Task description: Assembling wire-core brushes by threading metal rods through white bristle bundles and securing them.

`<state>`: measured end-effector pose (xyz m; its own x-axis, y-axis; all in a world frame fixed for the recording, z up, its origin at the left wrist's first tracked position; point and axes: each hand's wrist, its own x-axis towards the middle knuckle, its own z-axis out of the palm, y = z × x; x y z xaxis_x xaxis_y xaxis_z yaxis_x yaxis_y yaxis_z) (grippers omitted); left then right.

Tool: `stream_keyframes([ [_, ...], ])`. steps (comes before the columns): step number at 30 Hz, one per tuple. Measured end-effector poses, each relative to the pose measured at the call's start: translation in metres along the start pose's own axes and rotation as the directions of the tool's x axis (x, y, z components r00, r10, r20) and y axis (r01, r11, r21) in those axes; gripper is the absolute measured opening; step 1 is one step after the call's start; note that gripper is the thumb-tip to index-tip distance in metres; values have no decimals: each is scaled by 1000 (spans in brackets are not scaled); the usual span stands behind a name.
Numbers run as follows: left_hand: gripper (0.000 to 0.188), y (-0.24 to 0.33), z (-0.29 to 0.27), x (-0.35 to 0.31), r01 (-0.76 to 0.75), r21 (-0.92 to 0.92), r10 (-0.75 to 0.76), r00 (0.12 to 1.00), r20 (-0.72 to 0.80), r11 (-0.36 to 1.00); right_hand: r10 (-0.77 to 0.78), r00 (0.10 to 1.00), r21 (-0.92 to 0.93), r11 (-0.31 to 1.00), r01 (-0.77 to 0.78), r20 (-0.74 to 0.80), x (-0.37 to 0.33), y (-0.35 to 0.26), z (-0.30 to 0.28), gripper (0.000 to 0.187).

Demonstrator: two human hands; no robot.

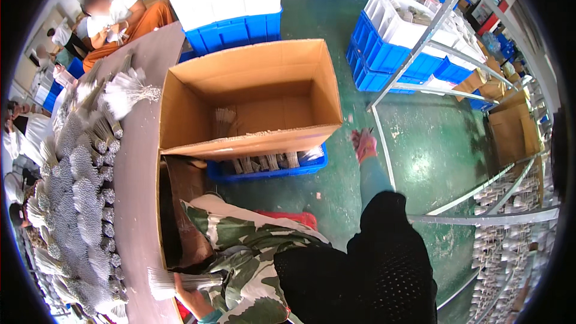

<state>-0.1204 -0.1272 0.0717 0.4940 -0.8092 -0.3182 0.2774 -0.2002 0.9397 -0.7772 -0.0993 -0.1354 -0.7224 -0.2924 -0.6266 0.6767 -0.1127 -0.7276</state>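
Observation:
My left hand [189, 296] is closed around a bundle of thin pale stems [162, 283], low beside the table's edge. The bundle lies sideways, its white end pointing left. My right hand [364, 145] reaches out over the green floor, to the right of a big open cardboard box [252, 145]. Its fingers look pinkish and curled, and a small dark tip shows by them; what they hold is too small to make out. Inside the box, one similar bundle [224, 121] leans near the front wall.
A brown table [139, 204] on the left carries piled grey-white bundles [78, 168]. Below the box sits a blue crate [270, 174] of bundles. A metal frame [414, 60] stands at right, near stacked blue crates [378, 48]. A seated person [114, 18] works at the table's far end.

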Motion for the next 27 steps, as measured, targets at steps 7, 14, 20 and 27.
stream_keyframes([
  [7, 51, -20, -21, 23, 37, 9, -37, 999, 3, 999, 274, 962, -694, 696, -182, 22, -16, 140, -34, 13],
  [14, 42, -25, 28, 31, -1, 57, 0, 1000, 11, 998, 419, 832, -905, 370, 210, 364, -98, 136, -25, 17],
  [20, 48, -35, 9, 27, -99, -46, 102, 992, 75, 994, 339, 566, -651, 236, 722, 751, -190, 117, 101, 20],
  [27, 51, -52, 10, 26, -171, -39, 175, 969, 172, 984, 649, 116, -558, 533, 636, 752, -385, 128, 236, 23],
])
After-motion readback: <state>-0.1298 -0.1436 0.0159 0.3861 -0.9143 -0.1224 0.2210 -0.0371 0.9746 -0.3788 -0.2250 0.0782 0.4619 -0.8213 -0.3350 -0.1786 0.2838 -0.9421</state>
